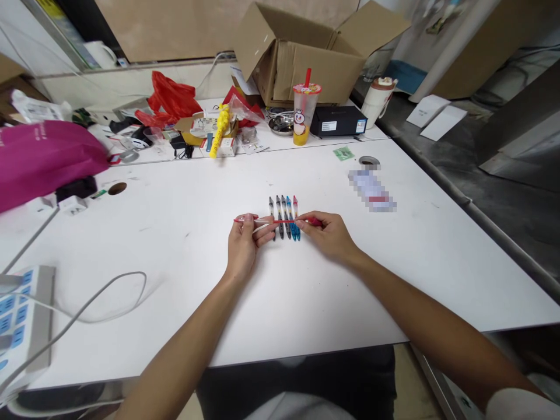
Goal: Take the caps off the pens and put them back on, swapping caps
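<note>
My left hand (pixel 243 245) is closed on a clear pen barrel (pixel 262 221) with a red end, held level just above the table. A thin red ink refill (pixel 284 221) runs from the barrel to my right hand (pixel 326 233). The right fingers pinch around the refill's other end, and a red pen grip (pixel 315 221) shows at them. Just behind and below both hands lies a row of several click pens (pixel 282 204). Dark ones are on the left, blue on the right, and the rightmost has a pinkish-red top over a blue lower half.
Along the back stand a cardboard box (pixel 315 64), a drink cup with red straw (pixel 301 125), a black box (pixel 339 121) and a white tumbler (pixel 377 102). A magenta bag (pixel 48 157) and a power strip (pixel 32 321) with a looping cable lie left. A blurred item (pixel 371 189) is right.
</note>
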A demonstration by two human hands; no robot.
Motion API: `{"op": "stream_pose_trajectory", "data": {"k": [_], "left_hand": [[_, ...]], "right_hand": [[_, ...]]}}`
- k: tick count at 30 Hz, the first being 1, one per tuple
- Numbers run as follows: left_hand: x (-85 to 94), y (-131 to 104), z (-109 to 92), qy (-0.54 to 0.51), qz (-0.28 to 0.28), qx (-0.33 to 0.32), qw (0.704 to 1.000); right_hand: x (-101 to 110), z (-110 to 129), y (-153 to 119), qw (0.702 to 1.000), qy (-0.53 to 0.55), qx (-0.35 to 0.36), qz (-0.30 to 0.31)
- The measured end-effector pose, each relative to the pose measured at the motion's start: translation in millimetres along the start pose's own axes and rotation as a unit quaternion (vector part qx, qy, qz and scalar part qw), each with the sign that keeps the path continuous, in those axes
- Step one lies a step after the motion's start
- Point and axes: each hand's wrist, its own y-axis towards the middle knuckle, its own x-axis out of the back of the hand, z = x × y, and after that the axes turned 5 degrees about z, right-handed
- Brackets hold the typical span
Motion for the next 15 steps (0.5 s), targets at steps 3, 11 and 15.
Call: {"op": "stream_pose_trajectory", "data": {"k": [3, 11, 15], "left_hand": [[3.3, 3, -2, 0.009, -0.032, -0.005, 0.999], [17.1, 15, -17, -0.035, -0.115, -0.031, 0.992], [16.6, 14, -15, -0.033, -0.098, -0.034, 0.994]], "right_hand": [[4, 1, 1, 1.000, -0.008, 0.006, -0.007], [13, 2, 3, 0.999, -0.025, 0.000, -0.036], [12, 4, 2, 0.999, -0.028, 0.001, -0.036]]}}
